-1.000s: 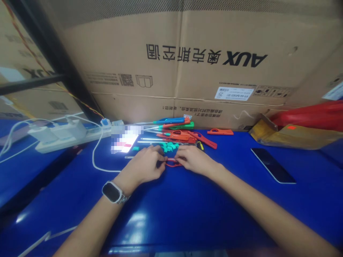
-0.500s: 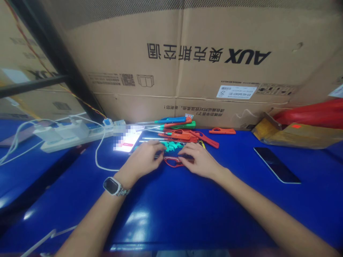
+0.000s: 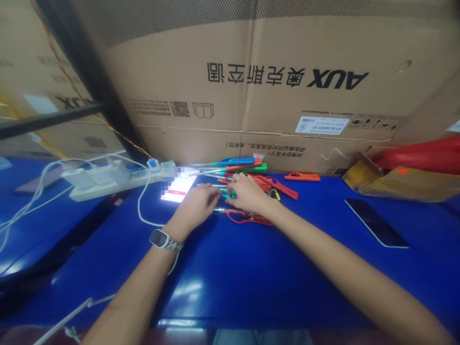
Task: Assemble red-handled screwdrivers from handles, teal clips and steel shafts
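Note:
My left hand (image 3: 197, 203), a smartwatch (image 3: 160, 238) on its wrist, rests on the blue table with curled fingers at the left end of a pile of long-nosed lighters and parts. Whatever those fingers hold is hidden. My right hand (image 3: 247, 194) reaches over the pile, its fingertips closed on a small green plastic piece (image 3: 233, 194). Just in front of both hands lies a red lighter shell (image 3: 247, 220) with a finger loop. Behind them are a blue lighter (image 3: 240, 161), a green one (image 3: 257, 168) and a red shell (image 3: 282, 187).
A lit phone (image 3: 181, 187) lies left of the pile, near a white power strip (image 3: 108, 184) with chargers and cables. An orange shell (image 3: 302, 177) and a dark phone (image 3: 375, 223) lie to the right. A large cardboard box (image 3: 273, 38) stands behind the table.
My right hand has moved forward and left, from above the red shell onto the green pieces, closer to my left hand. The view has shifted slightly.

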`<state>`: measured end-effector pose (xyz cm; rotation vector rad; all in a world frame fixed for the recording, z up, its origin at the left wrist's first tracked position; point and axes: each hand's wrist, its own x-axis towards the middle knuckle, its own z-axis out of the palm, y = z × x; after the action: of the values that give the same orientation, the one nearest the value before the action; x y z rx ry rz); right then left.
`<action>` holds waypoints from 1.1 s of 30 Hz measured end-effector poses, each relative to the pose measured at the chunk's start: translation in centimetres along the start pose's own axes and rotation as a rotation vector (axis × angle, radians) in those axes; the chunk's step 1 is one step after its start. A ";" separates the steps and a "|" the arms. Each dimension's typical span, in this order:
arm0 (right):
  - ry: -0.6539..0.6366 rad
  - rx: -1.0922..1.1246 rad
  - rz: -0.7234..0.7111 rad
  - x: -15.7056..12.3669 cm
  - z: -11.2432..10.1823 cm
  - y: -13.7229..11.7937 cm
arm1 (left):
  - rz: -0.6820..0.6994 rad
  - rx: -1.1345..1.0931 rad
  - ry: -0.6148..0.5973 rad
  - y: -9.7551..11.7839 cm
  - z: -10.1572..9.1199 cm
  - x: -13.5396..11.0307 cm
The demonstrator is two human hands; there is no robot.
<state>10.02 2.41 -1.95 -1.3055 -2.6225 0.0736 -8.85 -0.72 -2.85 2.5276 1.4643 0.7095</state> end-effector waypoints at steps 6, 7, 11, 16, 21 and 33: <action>0.003 0.028 -0.027 -0.4 0.0 0.2 | 0.019 -0.024 -0.003 0.0 0.1 -0.1; 0.010 0.047 -0.028 -0.5 0.0 0.2 | 0.027 -0.032 0.002 0.0 0.2 -0.1; 0.150 0.157 -0.033 -1.2 -0.3 0.9 | 0.047 -0.127 0.086 0.4 0.3 -0.2; 0.350 0.378 -0.039 -3.5 -0.3 1.5 | -0.006 -0.382 0.238 2.0 0.5 0.0; 0.468 0.626 -0.002 -5.6 0.4 0.9 | -0.067 -0.647 0.099 3.2 1.3 0.1; 0.579 0.740 0.080 -6.5 0.4 -0.5 | -0.215 -1.002 0.138 3.8 2.0 0.3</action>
<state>13.34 -3.02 -3.39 -0.9633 -1.7844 0.5317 -4.84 -2.19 -3.20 1.5595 0.9886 1.1995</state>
